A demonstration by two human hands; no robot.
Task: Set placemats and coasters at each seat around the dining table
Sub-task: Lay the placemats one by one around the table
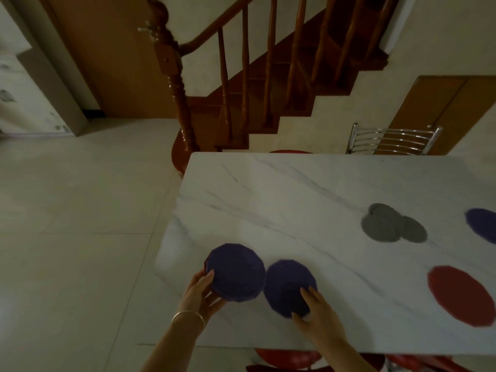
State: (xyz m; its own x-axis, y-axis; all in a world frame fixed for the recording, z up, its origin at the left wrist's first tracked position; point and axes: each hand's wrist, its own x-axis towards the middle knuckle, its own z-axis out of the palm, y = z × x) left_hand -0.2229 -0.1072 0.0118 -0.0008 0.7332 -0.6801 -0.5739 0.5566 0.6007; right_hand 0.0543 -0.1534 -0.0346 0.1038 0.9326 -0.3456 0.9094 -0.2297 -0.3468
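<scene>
White marble-patterned worktop (295,189) carries grey round felt coasters (386,224) and a red round felt mat (459,294). Your left hand (200,291) grips a purple mat stack (236,272); your right hand (319,310) presses one purple mat (287,283) flat. Most seats appear unset.

— Room on the table (268,189)?
— Plenty across the bare far-left stretch, from the far edge down toward the two purple mats (236,272).
— In the way nearer?
— Both hands: left hand (200,289) gripping the left mat's edge, right hand (312,308) flat on the other (288,287). Mats almost touching, no gap between.
— To the right?
— Grey coasters (386,224) overlapping mid-table, red mat (461,294) nearer, another purple mat (483,224) at the frame edge. Open lanes between those.
— Beyond the far edge?
— Metal chair back (393,140).
</scene>
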